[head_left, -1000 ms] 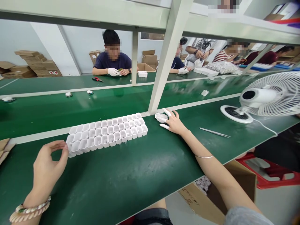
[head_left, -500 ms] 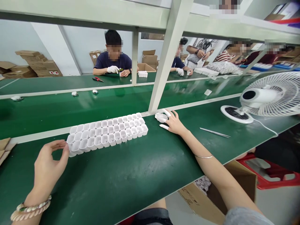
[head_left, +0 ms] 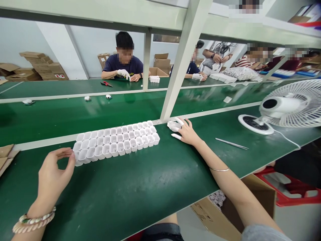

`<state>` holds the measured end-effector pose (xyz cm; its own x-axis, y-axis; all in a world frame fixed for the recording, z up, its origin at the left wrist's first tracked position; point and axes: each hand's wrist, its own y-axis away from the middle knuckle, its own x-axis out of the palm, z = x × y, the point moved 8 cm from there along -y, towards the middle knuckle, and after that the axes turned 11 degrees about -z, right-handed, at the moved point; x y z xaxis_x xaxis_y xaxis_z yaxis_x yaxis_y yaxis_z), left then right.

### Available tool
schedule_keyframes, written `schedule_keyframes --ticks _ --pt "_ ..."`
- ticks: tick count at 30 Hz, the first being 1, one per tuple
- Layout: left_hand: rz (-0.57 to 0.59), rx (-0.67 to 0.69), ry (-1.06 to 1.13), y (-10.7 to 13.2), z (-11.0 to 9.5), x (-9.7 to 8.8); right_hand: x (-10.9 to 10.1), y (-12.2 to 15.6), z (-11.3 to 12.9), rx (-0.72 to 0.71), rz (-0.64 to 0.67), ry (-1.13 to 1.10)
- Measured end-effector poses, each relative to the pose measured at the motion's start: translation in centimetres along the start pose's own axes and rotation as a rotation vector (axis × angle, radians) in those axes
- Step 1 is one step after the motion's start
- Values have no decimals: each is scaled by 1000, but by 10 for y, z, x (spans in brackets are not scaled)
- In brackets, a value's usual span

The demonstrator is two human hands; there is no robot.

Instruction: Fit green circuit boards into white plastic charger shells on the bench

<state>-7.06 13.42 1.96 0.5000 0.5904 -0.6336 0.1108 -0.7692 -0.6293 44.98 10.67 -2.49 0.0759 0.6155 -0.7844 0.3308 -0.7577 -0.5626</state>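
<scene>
Several rows of open white plastic cups (head_left: 114, 142) stand packed in a long block on the green bench. At the block's left end is my left hand (head_left: 55, 170), its thumb and fingertips closed together on the edge of the front corner cup (head_left: 78, 158). My right hand (head_left: 187, 132) reaches to the foot of the post, with fingers spread and white covers on some fingertips. Its fingers touch a crumpled, whitish, translucent thing (head_left: 172, 126), whose kind I cannot make out. Metal tweezers (head_left: 232, 143) lie to the right of my right hand.
A white fan (head_left: 273, 103) stands at the right. A slanted post (head_left: 179, 63) rises behind the bench. Beyond it, a green conveyor belt (head_left: 57, 113) carries small white parts (head_left: 108, 97). Co-workers sit opposite. Below the bench edge is a cardboard box (head_left: 213, 217).
The small white parts on the belt have moved to the right. The whole view has shifted slightly. Both my hands keep their places at the cups and the crumpled thing.
</scene>
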Motion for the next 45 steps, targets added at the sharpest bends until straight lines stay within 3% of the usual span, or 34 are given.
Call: schedule_keyframes --ticks 7,12,23,31,37,45 --pt "4 15 33 1 0 2 0 0 0 -3 -10 35" --pt "-27 74 182 2 -7 1 -1 4 -2 -25 -67 16" --pt "-65 84 153 6 -8 0 32 13 -28 -45 -169 -62" --pt "-72 80 119 5 -5 -8 2 4 -10 -30 -34 -83" --pt "-4 -18 -38 -5 5 -1 -12 7 -22 30 -20 -158" --pt "14 -36 -62 -3 -1 -2 -7 8 -19 62 3 -220"
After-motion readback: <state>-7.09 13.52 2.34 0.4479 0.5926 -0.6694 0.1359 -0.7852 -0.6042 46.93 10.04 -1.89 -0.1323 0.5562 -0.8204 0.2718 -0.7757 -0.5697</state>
